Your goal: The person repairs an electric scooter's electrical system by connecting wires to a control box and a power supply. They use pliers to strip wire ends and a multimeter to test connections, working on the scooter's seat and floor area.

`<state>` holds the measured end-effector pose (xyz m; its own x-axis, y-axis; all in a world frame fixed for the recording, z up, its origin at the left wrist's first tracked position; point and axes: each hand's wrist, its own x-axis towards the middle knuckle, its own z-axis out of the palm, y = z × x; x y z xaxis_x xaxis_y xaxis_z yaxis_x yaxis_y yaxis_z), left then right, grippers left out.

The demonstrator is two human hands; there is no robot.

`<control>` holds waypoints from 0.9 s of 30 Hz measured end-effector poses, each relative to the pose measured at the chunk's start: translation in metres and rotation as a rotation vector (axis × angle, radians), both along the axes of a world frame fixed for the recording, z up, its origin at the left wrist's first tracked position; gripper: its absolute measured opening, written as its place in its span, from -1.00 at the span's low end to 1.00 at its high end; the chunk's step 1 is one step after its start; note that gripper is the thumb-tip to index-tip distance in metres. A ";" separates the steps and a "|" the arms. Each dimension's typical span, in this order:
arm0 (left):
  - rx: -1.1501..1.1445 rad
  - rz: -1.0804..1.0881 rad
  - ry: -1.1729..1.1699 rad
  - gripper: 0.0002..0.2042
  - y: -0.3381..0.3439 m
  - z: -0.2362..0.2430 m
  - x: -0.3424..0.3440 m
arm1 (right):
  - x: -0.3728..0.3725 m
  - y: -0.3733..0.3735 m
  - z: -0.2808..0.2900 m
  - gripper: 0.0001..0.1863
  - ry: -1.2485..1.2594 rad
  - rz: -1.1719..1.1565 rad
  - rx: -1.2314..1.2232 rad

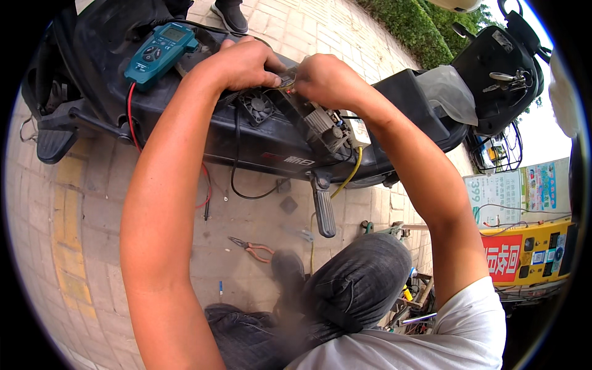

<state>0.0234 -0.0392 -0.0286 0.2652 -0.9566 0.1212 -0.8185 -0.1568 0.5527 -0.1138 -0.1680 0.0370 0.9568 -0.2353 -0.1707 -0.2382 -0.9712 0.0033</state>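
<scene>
On the footboard of a black electric scooter (pixel 265 145) lies an opened electronic unit with a small black cooling fan (pixel 256 106) and grey finned metal parts (pixel 323 123). My left hand (pixel 246 65) is at its upper side, thumb and fingers bent around something small that I cannot make out. Close beside it, my right hand (pixel 330 80) is curled, its fingertips pinched over the unit near a small red spot. What the fingertips grip is hidden. A teal multimeter (pixel 161 54) with a screen rests on the scooter, left of my left hand, with a red lead (pixel 131 117) hanging down.
Orange-handled pliers (pixel 251 248) lie on the paving below the scooter. A yellow cable (pixel 356 169) runs down past the black footrest (pixel 322 206). Another black scooter (pixel 493 77) stands at upper right, above a yellow machine (pixel 536 256). Someone's shoe (pixel 231 16) shows behind the scooter.
</scene>
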 end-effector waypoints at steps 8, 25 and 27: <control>0.001 0.000 -0.006 -0.63 0.001 0.000 -0.001 | 0.000 0.000 -0.002 -0.76 -0.029 -0.009 0.029; -0.007 -0.006 0.008 -0.62 -0.001 -0.002 0.000 | 0.000 -0.001 -0.001 -0.76 -0.011 -0.014 0.050; 0.000 -0.004 0.010 -0.62 0.000 0.000 -0.001 | 0.000 -0.001 0.001 -0.76 -0.010 -0.018 0.043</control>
<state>0.0224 -0.0396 -0.0289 0.2625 -0.9576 0.1190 -0.8138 -0.1534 0.5606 -0.1139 -0.1690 0.0377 0.9542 -0.2453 -0.1714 -0.2556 -0.9659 -0.0407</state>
